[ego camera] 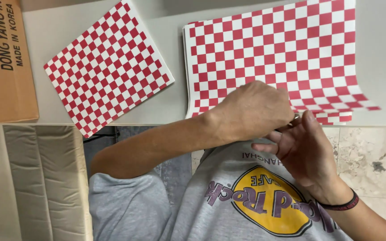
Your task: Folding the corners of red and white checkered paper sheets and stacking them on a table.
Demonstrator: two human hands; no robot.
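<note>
A stack of red-and-white checkered paper sheets (pixel 269 44) lies on the pale table, its near edge overhanging the table's rim. My left hand (pixel 251 109) reaches across from the left, fingers curled over that near edge and apparently pinching the top sheet; the fingertips are hidden. My right hand (pixel 309 151), with a black band on its wrist, is just below the edge, palm up and fingers apart, its thumb touching my left hand's fingers. The stack's near right corner (pixel 358 103) curls upward.
A single folded checkered sheet (pixel 108 67) lies at an angle on the table (pixel 175 102) to the left. A brown cardboard box (pixel 3 67) stands at the far left. A beige padded seat (pixel 45 178) is lower left, with marble floor (pixel 371 156) on the right.
</note>
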